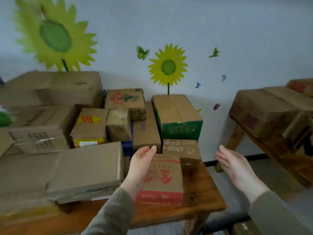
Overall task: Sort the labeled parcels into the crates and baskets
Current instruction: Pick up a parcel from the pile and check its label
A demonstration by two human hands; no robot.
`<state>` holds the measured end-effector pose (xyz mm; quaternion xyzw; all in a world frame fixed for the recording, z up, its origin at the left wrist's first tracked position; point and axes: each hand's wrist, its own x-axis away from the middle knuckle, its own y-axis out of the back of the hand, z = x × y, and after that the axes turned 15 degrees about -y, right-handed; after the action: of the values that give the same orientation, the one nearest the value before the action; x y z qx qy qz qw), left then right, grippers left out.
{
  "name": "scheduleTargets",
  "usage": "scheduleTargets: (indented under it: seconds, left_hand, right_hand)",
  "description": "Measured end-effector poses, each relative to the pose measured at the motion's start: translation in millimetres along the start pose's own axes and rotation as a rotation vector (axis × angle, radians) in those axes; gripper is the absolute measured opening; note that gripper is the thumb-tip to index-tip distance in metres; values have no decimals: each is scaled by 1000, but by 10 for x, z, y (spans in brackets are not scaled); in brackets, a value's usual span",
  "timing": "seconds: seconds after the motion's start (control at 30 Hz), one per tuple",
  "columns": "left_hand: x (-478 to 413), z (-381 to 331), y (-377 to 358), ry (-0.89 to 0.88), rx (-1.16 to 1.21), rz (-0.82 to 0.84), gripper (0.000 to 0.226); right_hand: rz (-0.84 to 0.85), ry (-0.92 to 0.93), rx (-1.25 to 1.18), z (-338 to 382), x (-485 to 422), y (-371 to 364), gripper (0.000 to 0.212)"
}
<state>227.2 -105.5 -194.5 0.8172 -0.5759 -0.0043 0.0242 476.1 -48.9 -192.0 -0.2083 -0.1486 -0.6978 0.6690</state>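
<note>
The red-printed parcel [163, 180] is sitting near the right corner of the wooden table [199, 192], its long axis running away from the person, with its far end lying just beside a brown box printed "clap" [181, 148]. The left hand [141, 167] is lying along the parcel's left side with fingers straight and relaxed, gripping nothing; whether it is touching the cardboard I cannot tell. The right hand [232, 165] is hovering off the table's right edge, well apart from the parcel, palm turned inward and fingers spread wide, also holding nothing. The left hand is therefore the nearer of the 2, and the right is likely needing to close in from the right for a 2-sided lift. No crate or basket is plainly showing; a blue patch [127, 146] between the stacked boxes may be a crate wall, though its contents are hidden.
</note>
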Motion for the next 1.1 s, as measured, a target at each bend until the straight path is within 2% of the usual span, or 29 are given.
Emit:
scheduleTargets:
  seconds: [0.07,0.17,0.27,0.43,0.73,0.9,1.1]
  left_hand:
    - [87,-40,120,-18,11,-72,55]
    - [173,-53,261,-10,29,-140,63]
    - [223,-88,423,-30,34,-220,43]
    - [240,-142,670,-75,-13,-294,44]
    - [-217,-171,1090,-95,8,-267,56]
    - [-685,-285,1332,-137,10,-229,44]
    - [-1142,-288,1556,-87,-21,-163,47]
  right_hand:
    - [50,10,29,39,-12,-146,59]
    - [102,15,71,85,-10,-338,59]
    - [172,4,122,108,7,-521,55]
    - [235,10,166,119,13,-851,50]
    - [235,-11,144,195,-182,-1438,52]
    - [185,7,126,364,-366,-1809,51]
    - [151,-12,114,353,-544,-2258,49]
